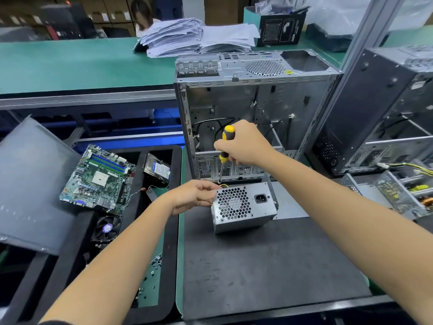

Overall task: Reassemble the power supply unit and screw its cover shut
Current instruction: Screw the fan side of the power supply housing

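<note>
Both bare forearms reach in from the bottom of the frame. The right hand (pixel 246 143), at centre, is fisted round the yellow-and-black handle of a screwdriver (pixel 225 148), held nearly upright with its steel shaft pointing down at the upper left corner of the grey sheet-metal power supply unit (pixel 243 207). The left hand (pixel 194 195) grips that same corner, fingers curled over the edge. The unit stands just below centre on a black mat (pixel 269 266), its honeycomb fan grille and black power socket facing the camera. A black box (pixel 281 29) at upper right reads "650".
</note>
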A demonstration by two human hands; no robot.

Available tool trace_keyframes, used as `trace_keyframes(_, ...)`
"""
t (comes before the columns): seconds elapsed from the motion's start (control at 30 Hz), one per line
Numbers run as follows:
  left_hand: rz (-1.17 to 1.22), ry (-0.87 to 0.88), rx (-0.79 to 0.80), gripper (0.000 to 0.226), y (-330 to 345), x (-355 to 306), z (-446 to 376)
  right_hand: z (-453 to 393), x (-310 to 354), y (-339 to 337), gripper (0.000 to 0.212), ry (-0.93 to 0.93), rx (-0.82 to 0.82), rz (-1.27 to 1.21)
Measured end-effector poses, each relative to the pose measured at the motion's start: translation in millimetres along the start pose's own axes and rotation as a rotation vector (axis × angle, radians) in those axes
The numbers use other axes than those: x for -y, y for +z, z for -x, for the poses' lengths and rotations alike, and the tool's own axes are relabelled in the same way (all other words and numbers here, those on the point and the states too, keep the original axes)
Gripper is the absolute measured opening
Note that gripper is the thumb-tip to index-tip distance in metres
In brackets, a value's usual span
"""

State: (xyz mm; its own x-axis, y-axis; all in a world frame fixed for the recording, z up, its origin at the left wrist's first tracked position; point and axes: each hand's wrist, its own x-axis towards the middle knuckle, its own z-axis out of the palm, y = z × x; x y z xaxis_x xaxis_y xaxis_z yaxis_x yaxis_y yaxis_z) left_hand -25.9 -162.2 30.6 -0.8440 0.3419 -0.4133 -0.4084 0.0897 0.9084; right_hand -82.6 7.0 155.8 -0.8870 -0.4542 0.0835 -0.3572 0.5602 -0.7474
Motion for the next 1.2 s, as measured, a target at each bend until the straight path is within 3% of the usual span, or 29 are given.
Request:
trace_keyframes(0.27, 0.133, 0.023, -0.087, 0.023, 3, 10, -2, 2, 1, 4, 0.023, -0.018, 0.025, 0.026)
trace_keyframes(0.57, 0.17, 0.036, -0.056, 0.009, 4, 9, -2, 0, -5, 13, 0.022, -0.013, 0.048, 0.022)
trace_keyframes(0.8, 0.142, 0.034, 0.007, 0.031, 4, 6, -1, 0, -6, 17, 0.028, -0.041, 0.067, 0.029)
trace_keyframes(0.93, 0.162, 0.019, -0.048, 0.014, 2, 6, -3, 2, -5, 19, 0.027, -0.054, 0.081, 0.044)
trace_keyframes(1.2, 0.218, -0.036, -0.105, 0.018, 1, 9, -5, 4, -3, 12, 0.025, -0.064, 0.064, 0.036)
